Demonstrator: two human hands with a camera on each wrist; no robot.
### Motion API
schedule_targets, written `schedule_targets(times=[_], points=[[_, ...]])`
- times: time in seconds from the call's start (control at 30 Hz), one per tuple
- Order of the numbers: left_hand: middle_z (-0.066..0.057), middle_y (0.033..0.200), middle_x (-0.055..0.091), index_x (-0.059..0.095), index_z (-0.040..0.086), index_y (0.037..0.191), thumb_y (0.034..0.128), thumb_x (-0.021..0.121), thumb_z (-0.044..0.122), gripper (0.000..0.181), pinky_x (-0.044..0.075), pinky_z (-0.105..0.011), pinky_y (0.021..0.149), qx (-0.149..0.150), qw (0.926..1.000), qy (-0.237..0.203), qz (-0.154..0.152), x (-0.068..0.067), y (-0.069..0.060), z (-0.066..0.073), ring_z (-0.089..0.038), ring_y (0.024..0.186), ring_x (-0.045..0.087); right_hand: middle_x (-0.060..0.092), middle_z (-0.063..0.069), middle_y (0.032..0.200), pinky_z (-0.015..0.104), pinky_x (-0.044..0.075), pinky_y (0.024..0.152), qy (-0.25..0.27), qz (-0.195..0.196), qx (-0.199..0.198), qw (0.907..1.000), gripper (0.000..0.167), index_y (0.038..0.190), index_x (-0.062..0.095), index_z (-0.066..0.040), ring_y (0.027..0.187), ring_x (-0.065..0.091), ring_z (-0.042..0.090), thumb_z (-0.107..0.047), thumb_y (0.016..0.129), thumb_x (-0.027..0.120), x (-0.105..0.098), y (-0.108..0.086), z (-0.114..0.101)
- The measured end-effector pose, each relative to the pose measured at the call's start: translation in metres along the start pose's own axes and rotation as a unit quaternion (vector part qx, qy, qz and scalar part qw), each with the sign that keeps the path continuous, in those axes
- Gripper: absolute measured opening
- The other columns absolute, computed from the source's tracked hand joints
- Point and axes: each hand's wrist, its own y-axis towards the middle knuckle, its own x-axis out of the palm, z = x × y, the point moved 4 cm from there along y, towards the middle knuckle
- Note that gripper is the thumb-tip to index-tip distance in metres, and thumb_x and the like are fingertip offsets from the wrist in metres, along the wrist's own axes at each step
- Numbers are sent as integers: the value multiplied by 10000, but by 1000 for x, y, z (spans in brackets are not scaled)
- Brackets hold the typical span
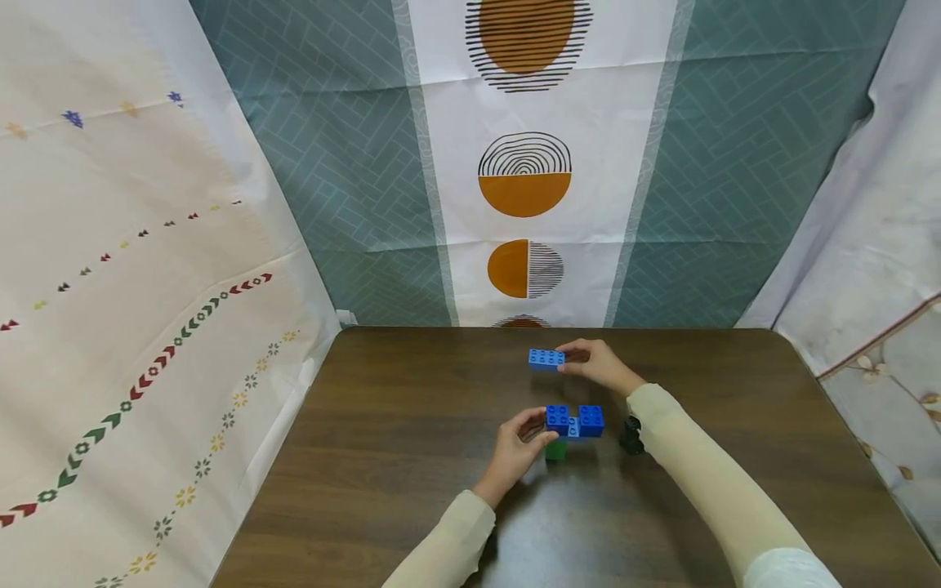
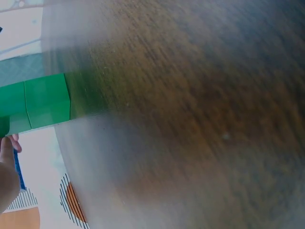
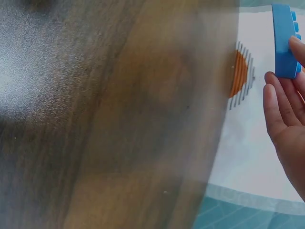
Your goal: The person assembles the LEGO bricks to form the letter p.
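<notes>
My right hand (image 1: 599, 366) pinches the end of a light blue toy building brick (image 1: 546, 358) between thumb and fingers, held up over the far part of the table. The right wrist view shows this brick (image 3: 284, 45) with its studs facing right. Nearer to me, my left hand (image 1: 513, 447) grips the left side of a small brick build. Two dark blue bricks (image 1: 590, 421) stand apart on top of it, with a light blue brick (image 1: 573, 427) showing between them. Green bricks (image 1: 555, 450) are underneath; in the left wrist view two green blocks (image 2: 46, 101) show side by side.
A brown wooden table (image 1: 367, 457) lies under both hands. Beyond its back edge hangs a teal and white patterned cloth (image 1: 353, 163). White printed cloths flank the left (image 1: 147, 245) and right sides. A dark round object (image 1: 631, 437) shows beside the right sleeve.
</notes>
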Motion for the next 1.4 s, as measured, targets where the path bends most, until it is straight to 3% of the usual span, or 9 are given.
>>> schedule_targets(times=[0.27, 0.53, 0.8, 1.07, 1.13, 1.4], points=[[-201, 1164, 644, 611, -59, 1177, 875, 681, 9, 317, 509, -302, 943, -35, 9999, 102, -24, -1, -1, -1, -313, 1098, 620, 658, 133, 1108, 367, 567, 838, 77, -114, -296, 9995, 387, 1209, 641, -26, 969, 649, 254, -181, 867, 735, -4, -10, -16], [-196, 1164, 643, 614, -47, 1181, 883, 674, 22, 312, 504, -385, 955, -152, 9998, 83, -26, 0, -3, 0, -324, 1100, 618, 659, 96, 1071, 292, 561, 822, 61, -212, -544, 9983, 364, 1194, 654, -58, 920, 636, 203, -195, 867, 735, -10, -29, -29], [-233, 1156, 638, 602, -85, 1170, 868, 682, -6, 322, 498, -424, 956, 41, 10000, -14, -26, 1, 0, 0, -354, 1090, 617, 636, 103, 1039, 243, 545, 777, 3, -205, -468, 9987, 348, 1186, 650, -44, 890, 606, 222, -123, 858, 735, -14, -49, -40], [-199, 1173, 641, 612, -40, 1187, 872, 679, 3, 325, 496, -415, 960, -64, 9999, -111, 68, 3, 6, -34, -322, 1100, 617, 629, 81, 1049, 238, 541, 803, -47, -178, -523, 9985, 343, 1189, 646, -48, 925, 620, 204, -146, 870, 725, -15, -71, -47], [-182, 1166, 648, 620, -23, 1183, 875, 688, 40, 322, 500, -396, 959, -57, 9999, -101, 80, 3, 7, -36, -302, 1094, 623, 635, 60, 1039, 239, 541, 802, -34, -117, -547, 9984, 345, 1181, 656, -72, 918, 620, 191, -172, 861, 737, -17, -75, -48], [-135, 1134, 669, 631, 6, 1171, 882, 702, 180, 345, 531, -339, 914, 482, 9987, 133, 77, 1, 5, -35, -233, 1053, 648, 635, 9, 1033, 273, 550, 819, 45, -196, -753, 9970, 339, 1165, 667, -124, 912, 623, 171, -209, 848, 753, -15, -87, -55]])
